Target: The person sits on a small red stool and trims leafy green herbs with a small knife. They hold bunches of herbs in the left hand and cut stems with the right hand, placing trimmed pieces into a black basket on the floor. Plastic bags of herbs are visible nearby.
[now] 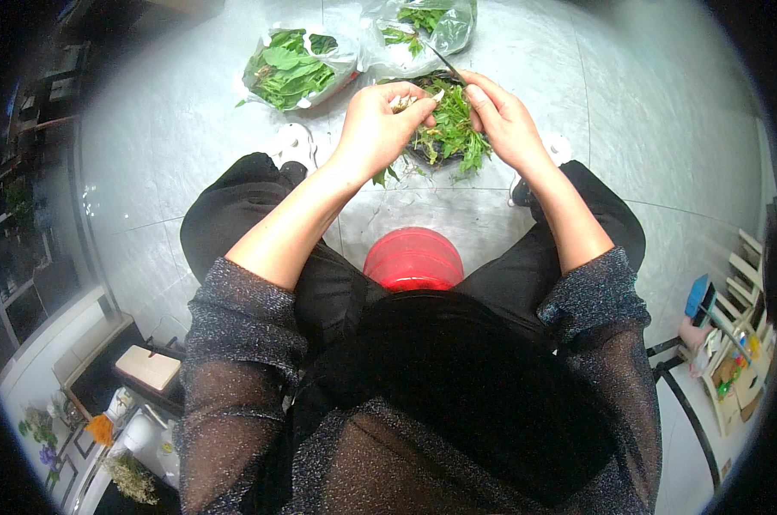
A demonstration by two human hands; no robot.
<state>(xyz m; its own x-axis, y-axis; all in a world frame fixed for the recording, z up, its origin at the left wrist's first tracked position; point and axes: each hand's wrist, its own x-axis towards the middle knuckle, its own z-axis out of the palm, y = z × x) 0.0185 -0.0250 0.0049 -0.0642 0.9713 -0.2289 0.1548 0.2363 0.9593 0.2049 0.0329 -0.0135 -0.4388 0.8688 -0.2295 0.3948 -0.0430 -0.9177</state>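
My left hand (379, 125) pinches a small whitish plant piece (439, 96) between thumb and fingertips; what part of the plant it is cannot be told. In my right hand (503, 119) is a knife (448, 63), its dark, narrow blade pointing up and away to the left. Beneath both hands a heap of leafy greens (454, 125) lies on a black plastic bag (449, 162), partly covered by my fingers. Loose leaves and thin stems are scattered along the near edge of the heap.
Beyond the heap stand a white plastic bag of broad green leaves (292, 71) and a clear plastic bag (453, 38) with more greens. A red plastic container (414, 257) is between my legs on the grey tiled floor (646, 129). White furniture (730, 380) with small items is at right.
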